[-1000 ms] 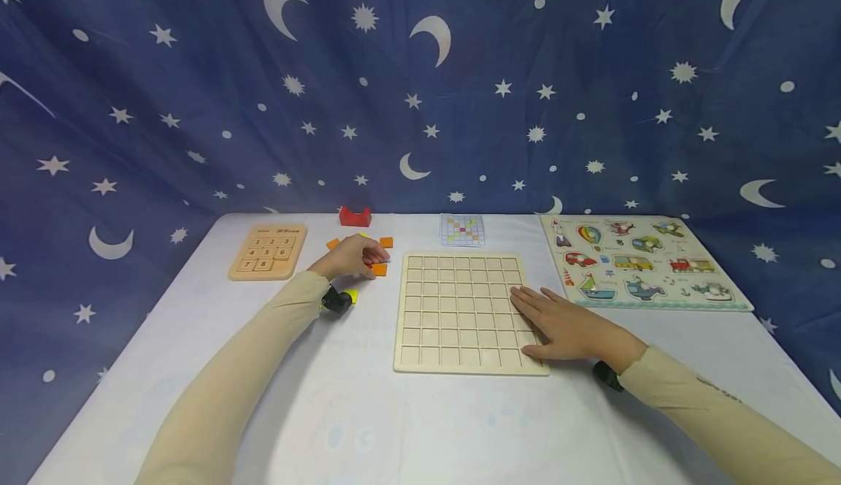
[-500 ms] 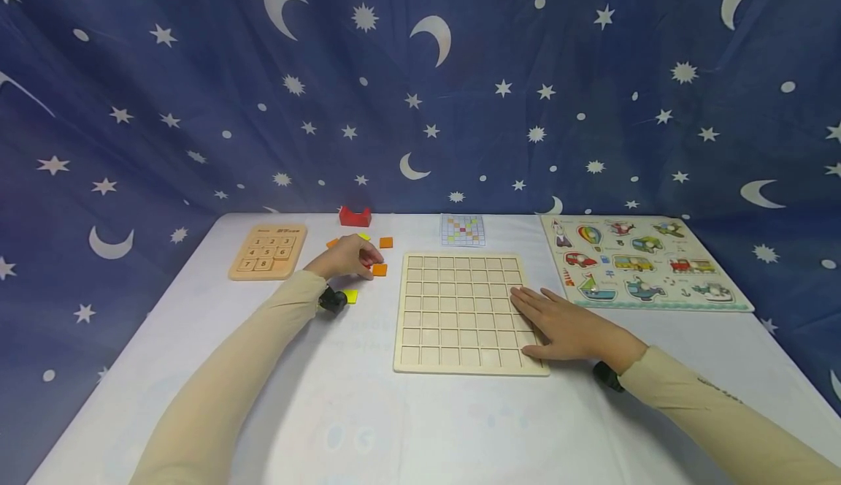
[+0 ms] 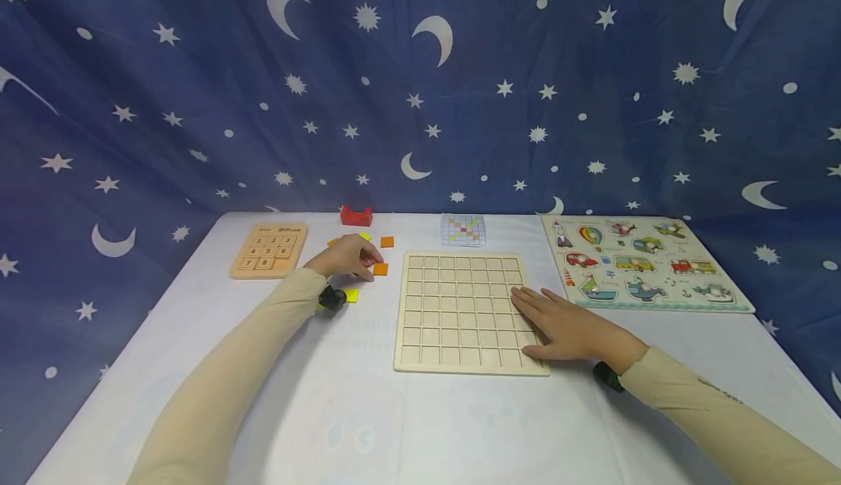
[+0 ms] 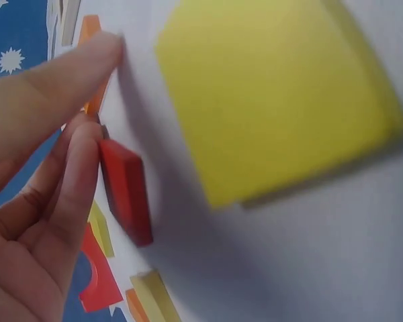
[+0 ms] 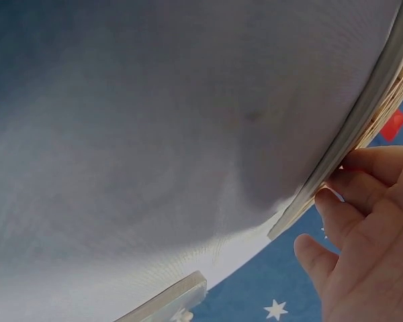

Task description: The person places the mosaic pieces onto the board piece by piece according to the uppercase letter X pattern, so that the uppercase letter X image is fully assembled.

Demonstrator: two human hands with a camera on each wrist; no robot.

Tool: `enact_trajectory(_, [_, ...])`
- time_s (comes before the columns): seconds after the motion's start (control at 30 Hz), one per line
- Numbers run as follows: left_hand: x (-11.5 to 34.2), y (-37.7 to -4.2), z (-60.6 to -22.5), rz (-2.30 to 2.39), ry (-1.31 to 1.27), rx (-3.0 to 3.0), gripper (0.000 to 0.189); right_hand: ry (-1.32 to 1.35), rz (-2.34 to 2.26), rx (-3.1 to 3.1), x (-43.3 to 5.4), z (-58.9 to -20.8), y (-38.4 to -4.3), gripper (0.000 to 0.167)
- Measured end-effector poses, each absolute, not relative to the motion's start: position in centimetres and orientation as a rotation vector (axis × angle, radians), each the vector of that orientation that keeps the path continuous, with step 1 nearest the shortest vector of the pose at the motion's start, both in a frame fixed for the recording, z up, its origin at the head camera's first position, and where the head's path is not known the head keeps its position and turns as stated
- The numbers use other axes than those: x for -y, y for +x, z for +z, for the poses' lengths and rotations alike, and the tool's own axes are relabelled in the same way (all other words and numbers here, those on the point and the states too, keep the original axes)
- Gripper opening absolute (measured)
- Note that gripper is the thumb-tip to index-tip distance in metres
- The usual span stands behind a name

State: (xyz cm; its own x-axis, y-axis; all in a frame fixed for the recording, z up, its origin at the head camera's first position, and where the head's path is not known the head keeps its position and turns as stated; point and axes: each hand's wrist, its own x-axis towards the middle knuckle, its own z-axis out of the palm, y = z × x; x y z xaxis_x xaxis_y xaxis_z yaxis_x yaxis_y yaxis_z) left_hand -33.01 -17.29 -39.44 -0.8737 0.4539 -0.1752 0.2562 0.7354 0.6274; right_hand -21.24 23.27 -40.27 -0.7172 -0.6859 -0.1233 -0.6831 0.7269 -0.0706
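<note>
My left hand (image 3: pixel 343 256) reaches low over a cluster of small square tiles, fingers bent loosely. In the left wrist view its fingertips are right at one end of a red tile (image 4: pixel 129 194), with the thumb standing apart from them. An orange tile (image 3: pixel 380 269) lies just beyond the fingertips. A yellow tile (image 4: pixel 275 94) fills much of the left wrist view, near the wrist. My right hand (image 3: pixel 568 326) lies with straight fingers on the right edge of a wooden grid board (image 3: pixel 451 302), whose cells hold no tiles. The hand covers some cells there.
A red holder (image 3: pixel 356 216) and another orange tile (image 3: pixel 387 242) lie behind the left hand. To its left is a wooden number puzzle (image 3: pixel 268 253). A coloured pattern card (image 3: pixel 463 230) sits behind the board; a vehicle picture puzzle (image 3: pixel 647 262) lies at right.
The left hand has drawn back slightly to the left, so the near orange tile shows more fully. The red seen by its fingers earlier is hidden in the head view. The right hand stays put.
</note>
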Motion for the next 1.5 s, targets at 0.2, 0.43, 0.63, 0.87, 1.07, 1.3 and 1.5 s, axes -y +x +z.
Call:
enact_trajectory(0.2, [16.8,-32.9,-39.5,0.866,0.524,-2.654,0.028,-1.074,-0.016,-2.775,-23.3,-40.5,-21.4,0.086])
enact_trajectory(0.43, [16.6,-32.8,-39.4,0.857,0.501,-2.671,0.024,-1.075,-0.032,-2.778,-23.3,-40.5,-21.3,0.086])
enact_trajectory(0.63, [16.8,-32.8,-39.7,0.887,0.494,-2.671,0.022,-1.07,-0.04,-2.777,-23.2,-40.4,-21.2,0.085])
enact_trajectory(0.87, [16.8,-33.0,-39.8,0.894,0.527,-2.683,0.025,-1.062,-0.029,-2.776,-23.2,-40.4,-21.2,0.086])
enact_trajectory(1.07, [16.2,-32.9,-39.7,1.003,0.557,-2.7,0.028,-1.063,-0.034,-2.779,-23.2,-40.4,-21.1,0.087])
enact_trajectory(1.3, [14.9,-32.5,-39.4,1.133,0.599,-2.673,0.028,-1.079,-0.031,-2.781,-23.2,-40.4,-21.1,0.086])
enact_trajectory(1.5, [13.3,-32.5,-39.9,1.166,0.678,-2.63,0.028,-1.069,-0.04,-2.774,-23.1,-40.4,-21.1,0.086])
